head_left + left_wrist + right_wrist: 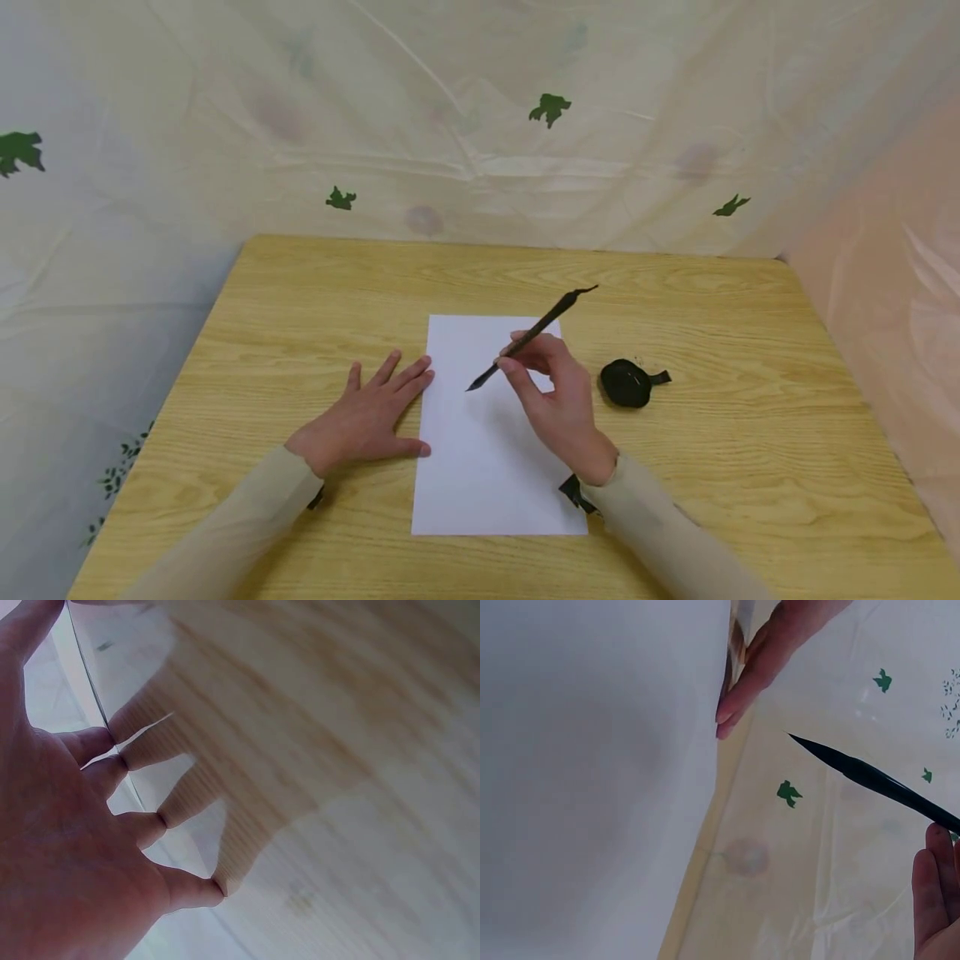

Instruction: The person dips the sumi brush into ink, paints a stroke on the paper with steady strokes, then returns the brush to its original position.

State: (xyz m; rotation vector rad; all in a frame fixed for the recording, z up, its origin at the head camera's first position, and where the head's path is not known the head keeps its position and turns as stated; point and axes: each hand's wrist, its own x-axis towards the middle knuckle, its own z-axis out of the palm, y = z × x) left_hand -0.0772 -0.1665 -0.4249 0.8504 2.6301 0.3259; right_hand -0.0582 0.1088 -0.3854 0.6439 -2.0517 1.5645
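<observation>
A dark calligraphy brush (546, 323) is pinched between the fingers and thumb of my right hand (558, 400), tilted with its pointed tip toward the lower left. In the right wrist view the black tip of the brush (829, 755) stands apart from the white paper (592, 765). The paper (480, 492) lies flat on the table and bears no visible marks. My left hand (367, 421) rests palm down with fingers spread, its thumb and fingertips at the paper's left edge. The left wrist view shows the same hand (82, 832) with its fingertips touching the wood.
A small black dish (626, 383) with a short handle sits right of the paper and holds something dark and shiny. The wooden table (750, 467) is bordered by hanging pale cloth (450, 100) with green bird shapes at the back and sides.
</observation>
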